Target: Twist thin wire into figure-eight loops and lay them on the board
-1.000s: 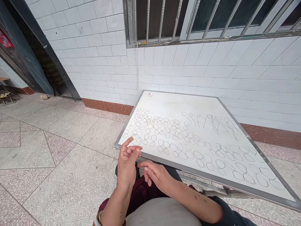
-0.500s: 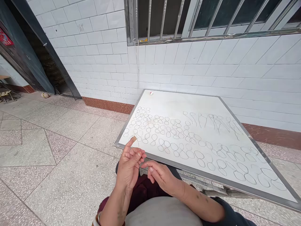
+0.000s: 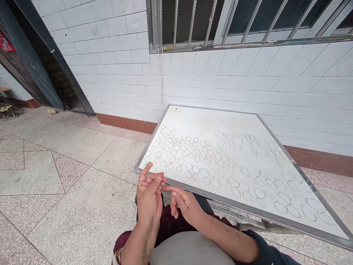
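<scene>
My left hand (image 3: pixel 150 195) is raised in front of the board's near left edge, its thumb and a finger pinched together. A brownish tape wrap (image 3: pixel 149 165) covers the tip of its stretched forefinger. My right hand (image 3: pixel 187 206) is closed just to the right, thumb near the curled fingers, its forefinger reaching to the left fingertips. Whatever thin piece lies between the fingertips is too fine to make out. Beyond the hands, thin dark wire-like loops (image 3: pixel 234 182), many in figure-eight shapes, lie on a white board (image 3: pixel 198 117) with a grey frame.
Longer open-ended thin strands (image 3: pixel 237 141) lie at the board's far right. A small white and red item (image 3: pixel 177 109) rests at its far left corner. Behind stands a white tiled wall (image 3: pixel 116 55) with a barred window (image 3: pixel 193 22). Speckled floor (image 3: pixel 91 206) spreads to the left.
Both hands have shifted slightly left. The left forefinger has moved left and a little lower, and a fine strand visible near the left fingertips earlier no longer shows clearly.
</scene>
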Tool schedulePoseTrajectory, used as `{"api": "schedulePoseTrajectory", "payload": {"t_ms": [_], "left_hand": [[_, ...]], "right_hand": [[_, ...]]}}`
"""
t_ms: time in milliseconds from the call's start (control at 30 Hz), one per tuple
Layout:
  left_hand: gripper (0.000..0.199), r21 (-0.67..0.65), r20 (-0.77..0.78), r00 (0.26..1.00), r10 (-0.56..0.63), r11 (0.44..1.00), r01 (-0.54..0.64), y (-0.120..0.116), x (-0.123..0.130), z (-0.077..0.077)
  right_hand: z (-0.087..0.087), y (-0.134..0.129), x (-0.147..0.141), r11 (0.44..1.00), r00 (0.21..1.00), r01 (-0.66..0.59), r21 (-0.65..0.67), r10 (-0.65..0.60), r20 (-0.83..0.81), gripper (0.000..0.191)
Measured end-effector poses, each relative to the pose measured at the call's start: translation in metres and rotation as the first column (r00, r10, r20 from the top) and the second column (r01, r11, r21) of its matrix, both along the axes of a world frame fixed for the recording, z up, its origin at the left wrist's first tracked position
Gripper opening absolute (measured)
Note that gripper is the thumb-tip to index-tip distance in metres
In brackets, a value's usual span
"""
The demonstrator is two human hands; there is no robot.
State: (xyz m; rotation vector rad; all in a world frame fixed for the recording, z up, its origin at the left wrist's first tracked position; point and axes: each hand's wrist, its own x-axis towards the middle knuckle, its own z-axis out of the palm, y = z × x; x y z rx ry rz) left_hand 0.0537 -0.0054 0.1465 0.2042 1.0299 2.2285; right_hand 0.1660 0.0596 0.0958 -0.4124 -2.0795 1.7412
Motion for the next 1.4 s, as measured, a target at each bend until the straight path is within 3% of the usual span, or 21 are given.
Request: {"api": "schedulePoseTrajectory", "payload": {"t_ms": [133, 300, 367, 433, 500, 633, 767, 900, 1233, 1400], "left_hand": [[0.053, -0.02, -0.006, 1.0, 0.028, 0.999, -0.028, -0.001, -0.001, -0.003], [0.052, -0.054, -0.067, 0.997, 0.026, 0.998, -0.03, -0.003, 0.001, -0.006], [0.052, -0.073, -0.111, 0.994, 0.023, 0.997, -0.032, -0.003, 0.002, -0.005], [0.051, -0.092, -0.156, 0.988, 0.021, 0.995, -0.036, -0.003, 0.005, -0.004], [0.05, -0.104, -0.182, 0.983, 0.016, 0.994, -0.036, -0.003, 0.01, -0.003], [0.054, -0.12, -0.178, 0.984, -0.023, 0.993, 0.001, -0.001, 0.019, -0.001], [0.059, -0.09, -0.142, 0.987, -0.073, 0.994, 0.061, -0.003, 0.015, -0.005], [0.057, -0.051, -0.167, 0.984, -0.058, 0.997, 0.05, -0.004, 0.007, -0.008], [0.048, -0.161, -0.321, 0.944, -0.078, 0.987, 0.027, -0.006, 0.002, -0.005], [0.052, -0.191, -0.309, 0.945, -0.102, 0.981, 0.043, -0.005, 0.0, -0.009]], "right_hand": [[-0.001, -0.004, -0.001, 0.996, 0.998, -0.063, 0.07, 0.064, -0.013, 0.045], [-0.004, -0.004, 0.002, 0.999, 0.998, -0.028, 0.034, 0.026, 0.057, 0.043], [-0.001, 0.0, 0.003, 0.985, 0.997, -0.028, 0.17, 0.016, 0.07, 0.039], [0.005, 0.005, 0.001, 0.936, 0.996, 0.022, 0.352, -0.049, 0.068, 0.034], [0.013, 0.009, -0.003, 0.904, 0.992, 0.076, 0.421, -0.111, 0.059, 0.03], [0.024, 0.012, -0.013, 0.962, 0.991, 0.123, 0.245, -0.131, 0.018, 0.015], [0.027, 0.009, -0.013, 0.996, 0.995, 0.089, 0.01, -0.089, -0.033, 0.021], [0.028, 0.008, -0.007, 0.985, 0.999, -0.002, -0.173, -0.006, -0.045, 0.029], [0.03, 0.013, -0.002, 0.995, 0.997, 0.044, -0.093, -0.037, 0.072, 0.029], [0.028, 0.016, -0.003, 0.997, 0.992, 0.037, -0.061, -0.029, 0.121, 0.029]]}}
